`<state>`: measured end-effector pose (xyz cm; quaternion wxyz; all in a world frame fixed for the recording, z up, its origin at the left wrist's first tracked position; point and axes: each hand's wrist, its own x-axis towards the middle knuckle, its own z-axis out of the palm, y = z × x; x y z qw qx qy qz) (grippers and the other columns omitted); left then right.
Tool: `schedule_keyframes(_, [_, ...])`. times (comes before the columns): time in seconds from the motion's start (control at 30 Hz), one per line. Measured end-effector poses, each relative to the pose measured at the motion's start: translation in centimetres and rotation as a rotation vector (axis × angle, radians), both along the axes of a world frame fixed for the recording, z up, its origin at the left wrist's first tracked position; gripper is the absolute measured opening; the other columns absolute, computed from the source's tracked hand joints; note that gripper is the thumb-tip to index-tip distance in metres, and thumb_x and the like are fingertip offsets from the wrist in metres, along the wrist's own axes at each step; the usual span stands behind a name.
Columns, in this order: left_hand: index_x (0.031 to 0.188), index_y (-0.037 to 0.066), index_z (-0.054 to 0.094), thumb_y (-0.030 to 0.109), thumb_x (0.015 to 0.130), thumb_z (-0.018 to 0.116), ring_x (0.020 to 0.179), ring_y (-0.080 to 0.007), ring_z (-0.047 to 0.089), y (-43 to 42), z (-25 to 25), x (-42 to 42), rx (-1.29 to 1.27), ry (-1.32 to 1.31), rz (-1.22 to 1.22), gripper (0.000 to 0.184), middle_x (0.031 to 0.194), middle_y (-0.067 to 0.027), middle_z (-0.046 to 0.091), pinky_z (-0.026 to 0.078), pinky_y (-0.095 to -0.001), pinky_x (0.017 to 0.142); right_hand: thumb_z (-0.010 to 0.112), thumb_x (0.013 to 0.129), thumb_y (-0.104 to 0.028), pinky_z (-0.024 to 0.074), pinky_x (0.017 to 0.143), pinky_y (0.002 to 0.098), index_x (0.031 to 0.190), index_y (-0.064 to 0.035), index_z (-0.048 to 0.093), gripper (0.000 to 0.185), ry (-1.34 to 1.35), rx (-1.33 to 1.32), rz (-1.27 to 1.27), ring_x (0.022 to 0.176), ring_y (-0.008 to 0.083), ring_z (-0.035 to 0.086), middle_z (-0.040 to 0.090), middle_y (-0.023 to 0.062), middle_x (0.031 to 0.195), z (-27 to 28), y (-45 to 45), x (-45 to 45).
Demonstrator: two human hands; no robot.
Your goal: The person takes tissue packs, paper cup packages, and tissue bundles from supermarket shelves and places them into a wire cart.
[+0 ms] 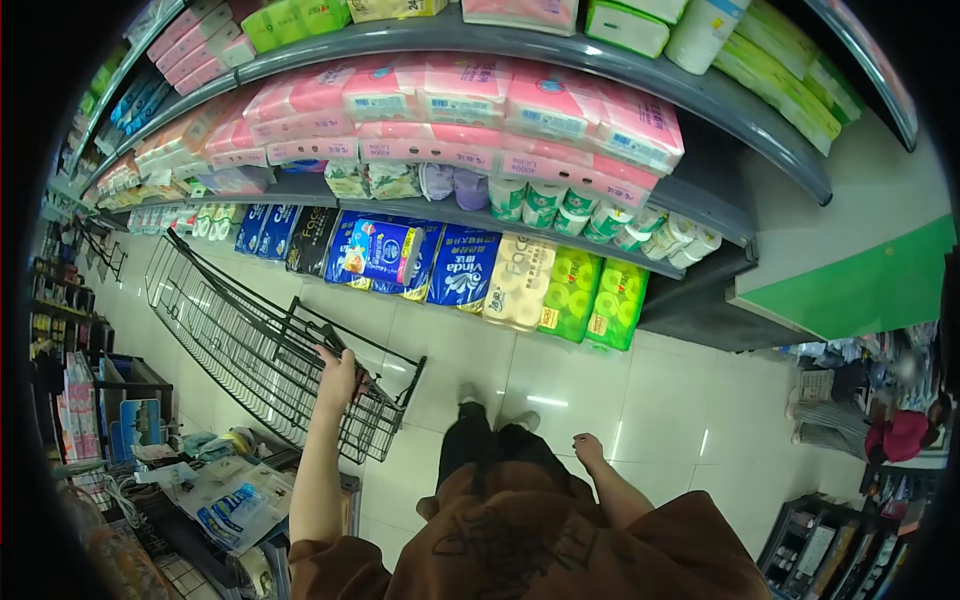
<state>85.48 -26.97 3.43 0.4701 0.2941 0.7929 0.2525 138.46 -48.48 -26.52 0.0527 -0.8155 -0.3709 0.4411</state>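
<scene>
My left hand (338, 372) is closed around the handle end of a black wire shopping cart (240, 340), which stands on the tiled floor to my left, angled away from me. My right hand (588, 449) hangs at my right side with its fingers curled in, and I see nothing in it. It is apart from the shelves and the cart. Ahead of me, blue Vinda tissue packs (464, 268), a beige pack (519, 280) and green toilet roll packs (617, 304) stand in a row along the bottom of the shelving.
Pink tissue packs (465, 90) fill the middle shelf, with paper rolls (545, 203) below. Left of me is a display heaped with packaged goods (235, 505). Another person in a red top (905, 436) is at far right, beyond a dark rack (825, 550).
</scene>
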Motion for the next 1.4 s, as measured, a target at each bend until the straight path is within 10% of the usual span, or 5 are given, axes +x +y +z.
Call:
schedule_keyframes(0.37, [0.149, 0.014, -0.037, 0.049, 0.1, 0.042, 0.067, -0.0189, 0.064, 10.3, -0.4, 2.4, -0.089, -0.239, 0.083, 0.099, 0.086, -0.0109, 0.067, 0.052, -0.0338, 0.059, 0.058, 0.089, -0.015, 0.055, 0.074, 0.0322, 0.116, -0.0021, 0.069, 0.032, 0.114, 0.162, 0.031, 0.082, 0.02, 0.069, 0.073, 0.0123, 0.097, 1.9, 7.0, -1.6])
schedule_keyframes(0.87, [0.149, 0.014, -0.037, 0.047, 0.1, 0.049, 0.06, -0.0153, 0.06, 13.0, 0.2, 11.8, -0.042, -0.282, 0.163, 0.105, 0.077, -0.0071, 0.062, 0.044, -0.0298, 0.05, 0.057, 0.097, -0.022, 0.0521, 0.057, 0.0297, 0.112, -0.0038, 0.069, 0.027, 0.1, 0.166, -0.234, 0.07, 0.0159, 0.065, 0.071, 0.0093, 0.089, -1.9, 9.8, 9.3])
schedule_keyframes(1.0, [0.146, 0.009, -0.04, 0.044, 0.099, 0.048, 0.055, -0.0153, 0.057, 14.6, -0.2, 15.6, -0.028, -0.252, 0.158, 0.106, 0.068, -0.0052, 0.057, 0.043, -0.0295, 0.047, 0.057, 0.1, -0.027, 0.0497, 0.058, 0.0284, 0.104, -0.0022, 0.067, 0.028, 0.234, 0.457, -0.259, 0.068, 0.0132, 0.061, 0.068, 0.0058, 0.083, 4.3, 21.8, 9.6])
schedule_keyframes(1.27, [0.152, -0.005, -0.022, 0.055, 0.098, 0.049, 0.051, -0.0176, 0.06, 18.3, -1.3, 17.8, 0.126, -0.086, 0.166, 0.107, 0.073, -0.0111, 0.064, 0.047, -0.0299, 0.045, 0.069, 0.095, -0.019, 0.0468, 0.082, 0.0275, 0.101, -0.0012, 0.06, 0.021, 0.465, 1.192, -0.224, 0.089, 0.0137, 0.056, 0.06, 0.005, 0.098, 35.4, 44.2, 7.1])
schedule_keyframes(1.4, [0.153, -0.007, 0.021, 0.06, 0.097, 0.046, 0.106, -0.0436, 0.065, 17.1, -5.2, 14.8, 0.136, 0.311, 0.007, 0.091, 0.111, -0.0299, 0.068, 0.05, -0.0459, 0.092, 0.075, 0.09, -0.018, 0.0469, 0.086, 0.0321, 0.098, -0.0017, 0.058, 0.025, 0.183, 1.33, 0.078, 0.095, 0.0213, 0.056, 0.055, 0.0105, 0.11, 37.1, 48.6, 7.0])
